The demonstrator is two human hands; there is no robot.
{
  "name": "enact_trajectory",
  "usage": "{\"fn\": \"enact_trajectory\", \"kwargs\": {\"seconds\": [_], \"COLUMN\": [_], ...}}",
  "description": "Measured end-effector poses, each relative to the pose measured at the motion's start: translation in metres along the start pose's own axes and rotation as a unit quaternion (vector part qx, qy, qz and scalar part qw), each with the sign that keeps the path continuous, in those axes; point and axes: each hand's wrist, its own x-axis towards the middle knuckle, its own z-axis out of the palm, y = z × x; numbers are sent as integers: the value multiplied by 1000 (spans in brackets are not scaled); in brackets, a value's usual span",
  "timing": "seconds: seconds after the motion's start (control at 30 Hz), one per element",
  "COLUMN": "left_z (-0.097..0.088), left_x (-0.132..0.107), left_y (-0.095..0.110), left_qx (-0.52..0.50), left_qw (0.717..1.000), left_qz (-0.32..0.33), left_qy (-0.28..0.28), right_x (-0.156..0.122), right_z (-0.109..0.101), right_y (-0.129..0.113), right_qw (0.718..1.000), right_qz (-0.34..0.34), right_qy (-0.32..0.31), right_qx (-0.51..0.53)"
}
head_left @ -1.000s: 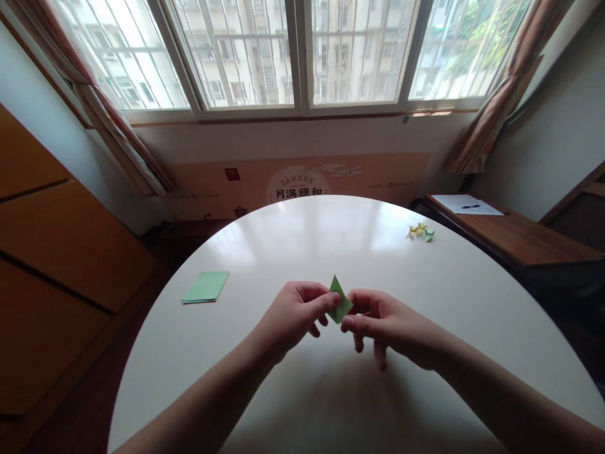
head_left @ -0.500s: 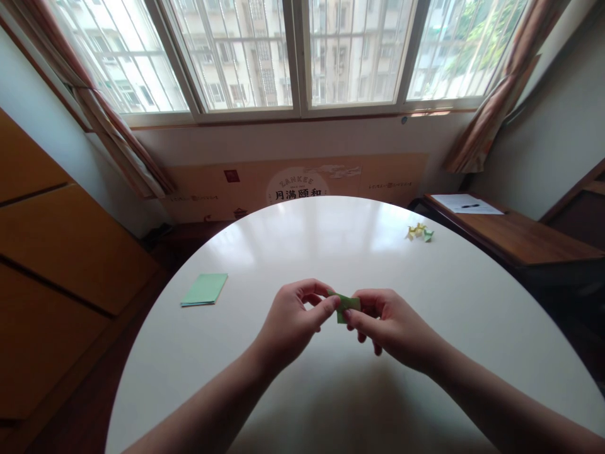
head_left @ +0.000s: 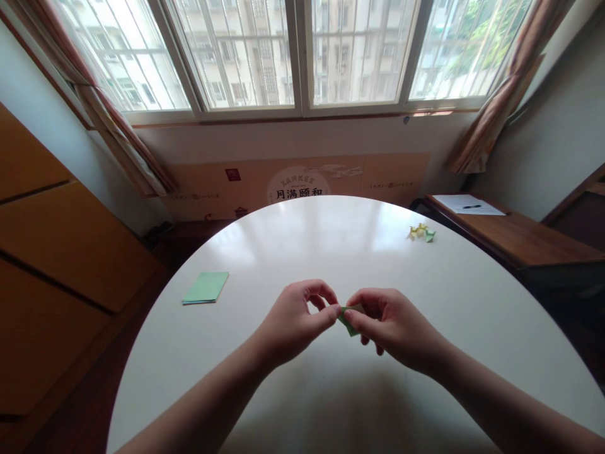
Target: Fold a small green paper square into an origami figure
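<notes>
Nearest, over the round white table (head_left: 265,265), well in from its side edges: a left hand (head_left: 295,321) and a right hand (head_left: 397,325), close together, almost tip to tip. Between them, a small folded piece of green paper (head_left: 349,324), partly hidden by the fingers. On its left corner, left thumb and forefinger pinched; on its right part, right thumb pressed in front, fingers curled behind, gripping.

Farther out, near the table's left edge, a flat stack of light green paper (head_left: 207,287). Near the far right edge, a cluster of small yellow and pale green origami figures (head_left: 420,232). Beyond that edge, on a wooden desk (head_left: 543,243), a white sheet (head_left: 451,203) with a dark pen (head_left: 471,206) lying on it. Past the far edge, a tan poster (head_left: 250,180) with Chinese characters; above, barred windows (head_left: 246,57).
</notes>
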Motion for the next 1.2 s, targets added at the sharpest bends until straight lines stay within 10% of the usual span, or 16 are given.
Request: {"fn": "enact_trajectory", "kwargs": {"seconds": [0.3, 0.9, 1.2], "left_z": [-8, -25, -8], "left_x": [-2, 4, 0], "left_y": [4, -1, 3], "left_qx": [48, -70, 42], "left_qw": [994, 995, 992], "left_qz": [28, -2, 12], "left_qy": [-93, -69, -121], "right_x": [-3, 3, -2], "right_z": [-3, -16, -6], "right_y": [-4, -7, -7], "right_qw": [997, 998, 996], "right_qz": [-22, 32, -41], "right_qy": [-62, -23, -26], "right_qx": [-34, 40, -75]}}
